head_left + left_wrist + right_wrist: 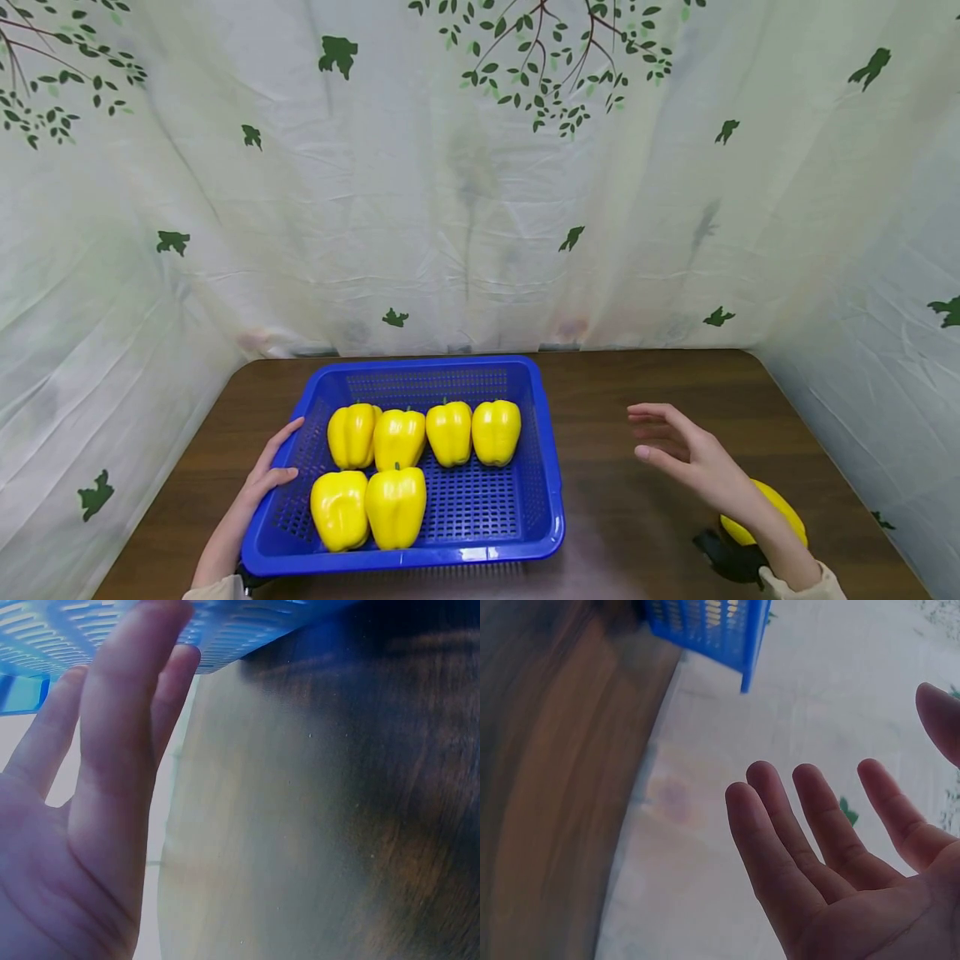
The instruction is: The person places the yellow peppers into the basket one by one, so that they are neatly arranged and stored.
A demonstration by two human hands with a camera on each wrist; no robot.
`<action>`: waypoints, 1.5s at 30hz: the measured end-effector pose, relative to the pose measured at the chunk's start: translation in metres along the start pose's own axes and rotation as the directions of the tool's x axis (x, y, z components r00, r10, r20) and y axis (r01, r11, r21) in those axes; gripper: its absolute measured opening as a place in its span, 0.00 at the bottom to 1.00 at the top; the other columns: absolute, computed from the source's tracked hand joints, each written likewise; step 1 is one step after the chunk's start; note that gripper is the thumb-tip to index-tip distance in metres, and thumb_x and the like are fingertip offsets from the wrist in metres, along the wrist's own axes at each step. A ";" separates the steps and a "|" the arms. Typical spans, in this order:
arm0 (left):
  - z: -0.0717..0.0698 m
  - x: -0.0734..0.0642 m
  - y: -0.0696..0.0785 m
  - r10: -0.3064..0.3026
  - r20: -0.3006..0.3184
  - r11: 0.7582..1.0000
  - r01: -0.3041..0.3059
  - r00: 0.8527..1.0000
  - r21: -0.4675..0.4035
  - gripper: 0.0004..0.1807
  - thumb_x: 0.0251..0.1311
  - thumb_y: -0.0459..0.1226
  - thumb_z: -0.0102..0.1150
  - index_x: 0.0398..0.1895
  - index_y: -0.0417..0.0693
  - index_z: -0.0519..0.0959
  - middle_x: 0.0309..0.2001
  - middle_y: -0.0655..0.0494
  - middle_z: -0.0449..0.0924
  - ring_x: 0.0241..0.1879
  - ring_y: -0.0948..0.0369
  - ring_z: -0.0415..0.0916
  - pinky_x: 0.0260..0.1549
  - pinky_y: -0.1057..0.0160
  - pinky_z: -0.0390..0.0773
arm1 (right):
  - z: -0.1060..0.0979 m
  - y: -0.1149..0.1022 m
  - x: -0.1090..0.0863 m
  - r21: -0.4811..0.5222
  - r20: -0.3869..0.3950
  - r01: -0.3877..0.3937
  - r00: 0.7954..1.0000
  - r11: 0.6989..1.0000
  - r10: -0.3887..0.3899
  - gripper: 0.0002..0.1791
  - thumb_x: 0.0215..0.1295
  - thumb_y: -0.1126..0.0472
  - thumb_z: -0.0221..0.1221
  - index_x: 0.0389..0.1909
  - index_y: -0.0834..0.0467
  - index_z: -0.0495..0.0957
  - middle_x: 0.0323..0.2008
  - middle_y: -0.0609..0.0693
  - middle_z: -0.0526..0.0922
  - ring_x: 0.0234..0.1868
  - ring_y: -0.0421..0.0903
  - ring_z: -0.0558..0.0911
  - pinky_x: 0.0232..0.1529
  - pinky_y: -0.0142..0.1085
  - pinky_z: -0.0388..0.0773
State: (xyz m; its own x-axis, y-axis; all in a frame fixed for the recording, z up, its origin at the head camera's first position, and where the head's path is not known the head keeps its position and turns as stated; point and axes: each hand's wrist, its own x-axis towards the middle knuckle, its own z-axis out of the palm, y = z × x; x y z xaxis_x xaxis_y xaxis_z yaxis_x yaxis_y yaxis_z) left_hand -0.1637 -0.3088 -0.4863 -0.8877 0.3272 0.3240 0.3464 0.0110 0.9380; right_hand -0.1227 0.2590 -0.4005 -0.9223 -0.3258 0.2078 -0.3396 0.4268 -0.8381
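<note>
A blue plastic basket with perforated walls sits on the brown table. In it are several glossy yellow bell peppers, in a back row and a front pair. At the basket's left side is my left hand, its thumb and fingers against the rim; the left wrist view shows its fingers straight against the basket wall. My right hand hovers right of the basket, palm turned toward it, fingers loosely extended around nothing. The right wrist view shows these fingers spread apart, away from the basket corner.
Under my right forearm, a rounded yellow thing is partly hidden on the table. Beside it is the black wrist camera. A pale curtain with leaf prints hangs behind the table and along both sides.
</note>
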 end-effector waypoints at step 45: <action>0.002 0.001 0.002 0.001 0.003 1.000 -0.001 1.000 -0.011 0.36 0.63 0.24 0.32 0.73 0.59 0.56 0.62 0.72 0.61 0.53 0.71 0.68 0.46 0.73 0.70 | -0.062 0.075 -0.096 -0.125 -0.106 -0.235 0.969 0.964 0.222 0.30 0.65 0.65 0.59 0.66 0.65 0.59 0.55 0.23 0.64 0.53 0.16 0.62 0.43 0.18 0.64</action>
State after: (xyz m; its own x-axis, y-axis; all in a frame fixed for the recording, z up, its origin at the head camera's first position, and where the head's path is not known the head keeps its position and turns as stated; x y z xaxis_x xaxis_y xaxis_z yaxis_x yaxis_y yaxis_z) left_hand -0.1633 -0.3070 -0.4842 -0.8864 0.3297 0.3248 0.3442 0.0006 0.9389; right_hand -0.0705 0.3744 -0.4520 -0.9889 -0.1316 0.0686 -0.1340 0.5931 -0.7939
